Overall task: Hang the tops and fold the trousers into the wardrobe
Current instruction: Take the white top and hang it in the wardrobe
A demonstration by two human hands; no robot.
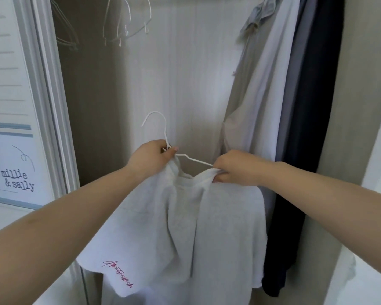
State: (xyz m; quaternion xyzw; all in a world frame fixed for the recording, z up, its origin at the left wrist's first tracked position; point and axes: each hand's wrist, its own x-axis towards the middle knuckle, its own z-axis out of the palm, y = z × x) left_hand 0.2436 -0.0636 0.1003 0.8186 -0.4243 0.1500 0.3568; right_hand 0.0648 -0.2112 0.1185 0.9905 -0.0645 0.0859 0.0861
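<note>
White hanger (186, 156) at frame centre: left hand (151, 156) pinches its neck, right hand (234, 169) grips one grey top's (185, 216) collar. Open wardrobe (174, 80) space behind; hung garments (295, 106) right.

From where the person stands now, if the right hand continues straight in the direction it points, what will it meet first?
The right hand points left along the white hanger, gripping the grey top at its neckline. Going straight on, it would probably meet the left hand, which holds the hanger's neck. Depth between them is unclear.
</note>
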